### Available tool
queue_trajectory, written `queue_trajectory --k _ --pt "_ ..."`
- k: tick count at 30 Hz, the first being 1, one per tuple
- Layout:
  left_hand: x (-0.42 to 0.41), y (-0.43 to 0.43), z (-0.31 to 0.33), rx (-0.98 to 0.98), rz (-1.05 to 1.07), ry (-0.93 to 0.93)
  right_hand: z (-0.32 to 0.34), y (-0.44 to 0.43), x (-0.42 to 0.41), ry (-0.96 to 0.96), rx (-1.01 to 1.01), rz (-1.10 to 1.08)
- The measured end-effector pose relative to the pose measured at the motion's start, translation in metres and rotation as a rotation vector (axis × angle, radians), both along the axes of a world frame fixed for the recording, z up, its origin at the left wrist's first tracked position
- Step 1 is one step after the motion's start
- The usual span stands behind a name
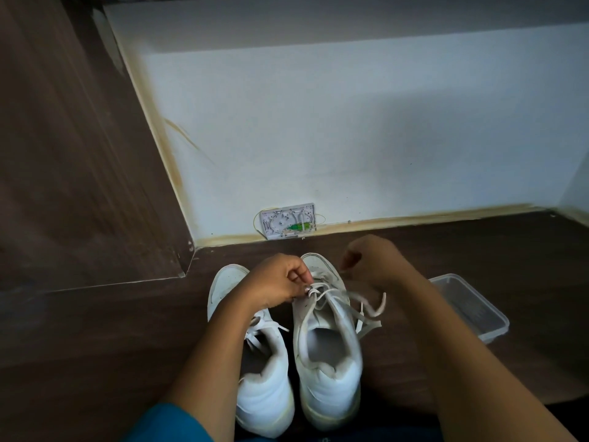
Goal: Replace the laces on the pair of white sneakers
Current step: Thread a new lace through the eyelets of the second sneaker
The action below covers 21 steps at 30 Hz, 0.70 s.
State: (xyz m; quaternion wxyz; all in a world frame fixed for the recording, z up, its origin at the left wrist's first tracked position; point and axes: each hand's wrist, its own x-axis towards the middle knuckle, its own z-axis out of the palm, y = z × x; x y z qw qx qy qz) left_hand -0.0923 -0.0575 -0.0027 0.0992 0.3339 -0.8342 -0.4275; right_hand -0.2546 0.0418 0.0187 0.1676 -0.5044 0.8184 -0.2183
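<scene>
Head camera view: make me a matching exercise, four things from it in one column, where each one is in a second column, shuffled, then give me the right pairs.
Things
1. white leather sneaker on the right
2. white leather sneaker on the left
3. clear rectangular plastic container
4. small white plastic box with a green part

Places
A. against the base of the white wall
B. on the dark wooden floor, right of both sneakers
C. partly under the left forearm
D. its white lace pinched by the left hand

Pairs: 1-D, 2-C, 3-B, 4-A
</scene>
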Motion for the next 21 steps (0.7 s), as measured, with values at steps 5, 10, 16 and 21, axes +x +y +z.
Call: queue_trajectory --k 5,10,16,21 --pt "-0.004 0.001 -0.003 -0.069 0.036 -0.065 -0.004 -0.004 0.020 -0.160 0.046 0.144" --pt "-0.006 0.004 -0.005 -0.179 -0.006 -0.117 -0.008 -0.006 0.021 -0.056 0.122 0.187" --pt "-0.008 0.007 -0.001 -0.297 -0.064 -0.186 0.000 -0.002 0.024 0.042 0.100 0.210" --pt "-0.005 0.005 -0.004 -0.293 -0.036 -0.132 -0.003 -0.003 0.021 -0.041 0.052 0.175"
